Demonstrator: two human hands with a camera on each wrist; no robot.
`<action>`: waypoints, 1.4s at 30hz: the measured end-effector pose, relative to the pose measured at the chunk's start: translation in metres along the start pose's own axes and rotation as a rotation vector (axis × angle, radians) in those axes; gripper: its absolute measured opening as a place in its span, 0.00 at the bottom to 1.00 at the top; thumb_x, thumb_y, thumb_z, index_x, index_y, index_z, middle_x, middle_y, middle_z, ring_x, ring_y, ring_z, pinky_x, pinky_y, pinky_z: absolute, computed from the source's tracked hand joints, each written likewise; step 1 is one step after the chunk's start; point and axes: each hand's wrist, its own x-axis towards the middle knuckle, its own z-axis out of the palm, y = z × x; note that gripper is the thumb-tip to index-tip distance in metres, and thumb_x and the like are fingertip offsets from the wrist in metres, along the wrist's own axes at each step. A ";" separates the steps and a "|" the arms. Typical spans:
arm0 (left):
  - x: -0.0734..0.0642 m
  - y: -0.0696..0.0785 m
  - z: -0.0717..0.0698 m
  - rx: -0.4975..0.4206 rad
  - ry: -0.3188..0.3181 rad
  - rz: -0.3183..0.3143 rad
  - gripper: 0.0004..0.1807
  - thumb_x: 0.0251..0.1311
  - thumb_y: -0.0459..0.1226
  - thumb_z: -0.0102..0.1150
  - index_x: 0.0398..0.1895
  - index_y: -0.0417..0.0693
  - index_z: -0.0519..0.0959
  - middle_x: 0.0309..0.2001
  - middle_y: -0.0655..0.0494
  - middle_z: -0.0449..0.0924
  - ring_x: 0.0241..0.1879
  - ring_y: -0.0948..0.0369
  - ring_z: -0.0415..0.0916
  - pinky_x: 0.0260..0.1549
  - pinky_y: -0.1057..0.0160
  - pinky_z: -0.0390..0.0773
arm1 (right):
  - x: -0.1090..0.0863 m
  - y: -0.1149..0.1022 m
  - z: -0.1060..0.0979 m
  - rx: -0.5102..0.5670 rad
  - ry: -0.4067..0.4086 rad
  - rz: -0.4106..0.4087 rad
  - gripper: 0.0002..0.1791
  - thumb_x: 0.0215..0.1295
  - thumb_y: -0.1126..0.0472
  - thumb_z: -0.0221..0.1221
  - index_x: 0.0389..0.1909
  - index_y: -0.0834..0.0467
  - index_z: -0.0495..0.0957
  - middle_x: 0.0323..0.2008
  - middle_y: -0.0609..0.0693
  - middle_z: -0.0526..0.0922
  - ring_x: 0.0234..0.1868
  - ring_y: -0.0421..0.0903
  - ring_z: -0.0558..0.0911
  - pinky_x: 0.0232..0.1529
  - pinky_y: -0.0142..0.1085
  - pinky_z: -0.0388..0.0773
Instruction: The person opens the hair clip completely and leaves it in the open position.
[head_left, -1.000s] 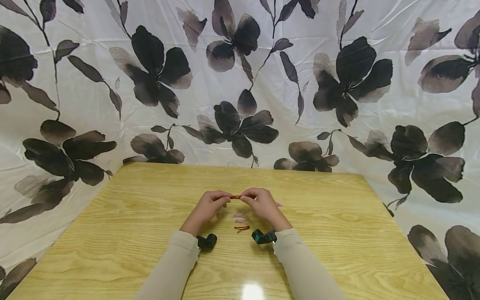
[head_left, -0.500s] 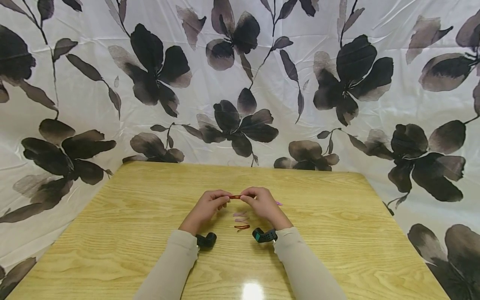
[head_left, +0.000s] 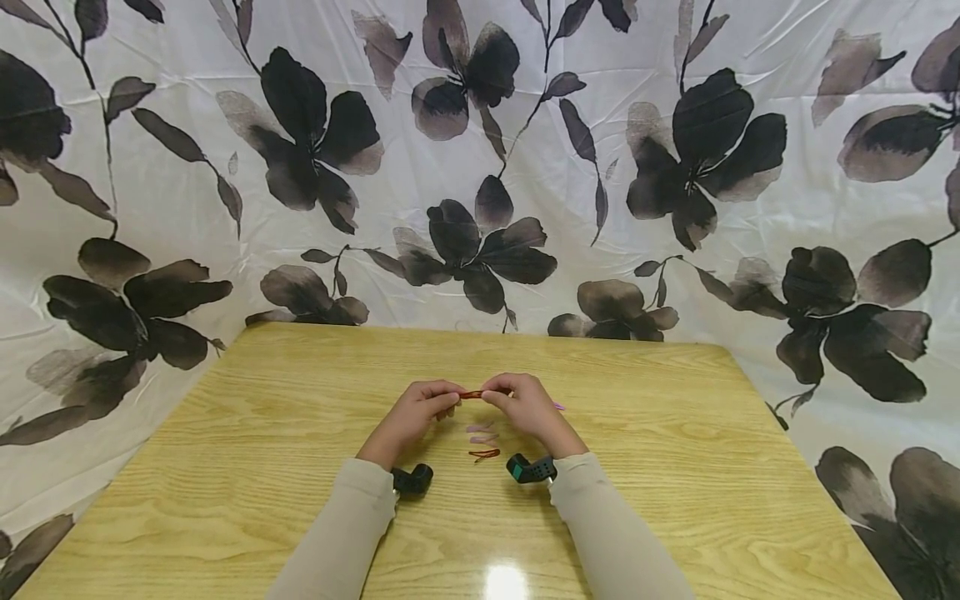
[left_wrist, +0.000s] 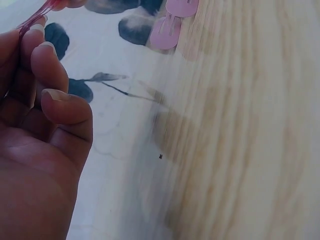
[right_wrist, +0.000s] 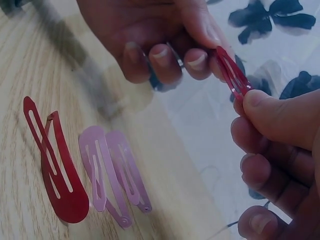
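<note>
A red snap hair clip (right_wrist: pixel 232 72) is stretched between both hands above the table. My left hand (head_left: pixel 414 412) pinches one end of it between thumb and fingertips. At the other end, my right hand (head_left: pixel 528 408) grips the clip's tip in the same way. Below the hands, on the tabletop, lies a second red hair clip (right_wrist: pixel 62 175) with its prong sprung away from the frame. Beside it are two pink hair clips (right_wrist: pixel 102 172), also sprung apart. In the left wrist view the held clip is mostly cut off at the top left corner.
A bright purple item (head_left: pixel 558 407) lies partly hidden behind the right hand. Black wrist cameras (head_left: pixel 414 479) sit on both wrists over the wooden table (head_left: pixel 300 467). Floral cloth (head_left: pixel 480 167) hangs around the table's back and sides.
</note>
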 end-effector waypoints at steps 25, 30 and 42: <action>-0.001 0.002 0.003 0.022 0.054 -0.016 0.14 0.70 0.39 0.53 0.46 0.40 0.83 0.32 0.45 0.75 0.28 0.58 0.66 0.27 0.64 0.69 | 0.000 0.003 -0.001 0.046 0.023 0.012 0.06 0.65 0.53 0.62 0.35 0.48 0.86 0.37 0.44 0.85 0.35 0.42 0.77 0.36 0.36 0.73; -0.001 0.003 0.005 0.062 0.093 -0.033 0.13 0.69 0.40 0.54 0.46 0.43 0.84 0.41 0.45 0.80 0.34 0.56 0.71 0.33 0.62 0.72 | 0.000 0.004 -0.001 0.047 0.037 0.015 0.06 0.65 0.54 0.62 0.35 0.48 0.86 0.36 0.44 0.85 0.36 0.41 0.77 0.37 0.36 0.74; -0.004 0.007 0.008 0.139 0.154 -0.044 0.10 0.66 0.41 0.59 0.42 0.49 0.86 0.46 0.52 0.83 0.43 0.58 0.76 0.41 0.59 0.76 | 0.001 0.009 0.001 0.036 0.059 0.022 0.04 0.64 0.55 0.63 0.35 0.47 0.87 0.38 0.42 0.86 0.40 0.40 0.80 0.44 0.38 0.78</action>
